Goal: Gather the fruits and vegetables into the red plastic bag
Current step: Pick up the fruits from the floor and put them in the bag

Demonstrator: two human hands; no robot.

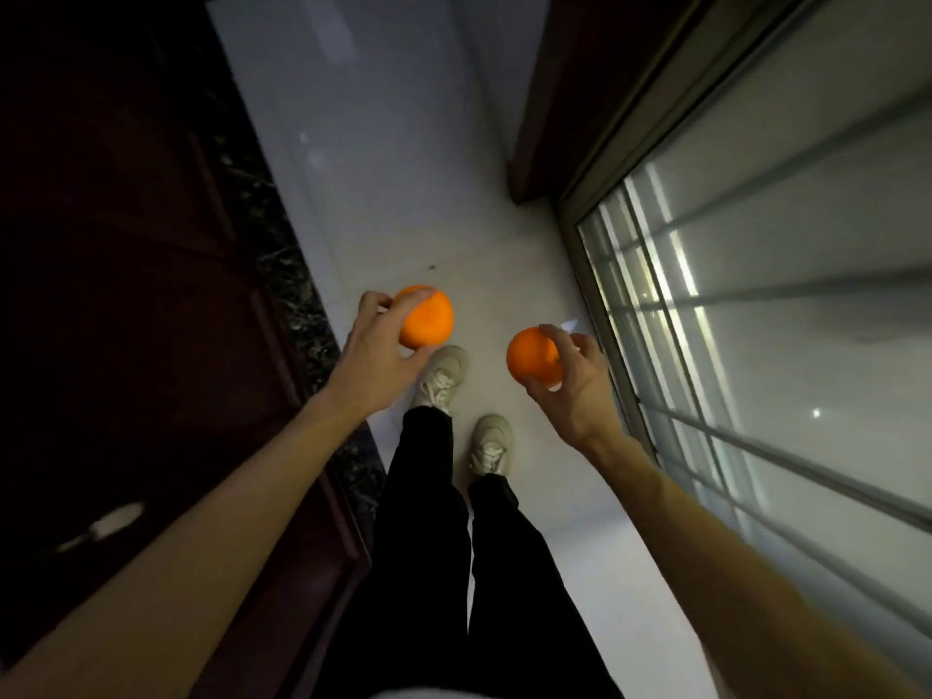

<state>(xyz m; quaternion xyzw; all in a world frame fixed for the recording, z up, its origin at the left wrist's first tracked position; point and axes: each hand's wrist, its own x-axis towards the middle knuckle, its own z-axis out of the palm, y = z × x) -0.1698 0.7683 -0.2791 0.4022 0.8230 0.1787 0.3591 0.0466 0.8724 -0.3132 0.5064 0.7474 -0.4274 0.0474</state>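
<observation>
My left hand grips an orange, fingers curled over its top and thumb under it. My right hand holds a second orange, fingers wrapped round its right side. Both hands are held out in front of me above the floor, about a shoe's length apart. The red plastic bag is not in view.
I stand in a narrow passage on a pale tiled floor. Dark wooden cabinets with a speckled stone edge line the left side. A sliding glass door with bars runs along the right. My two pale shoes are below the hands.
</observation>
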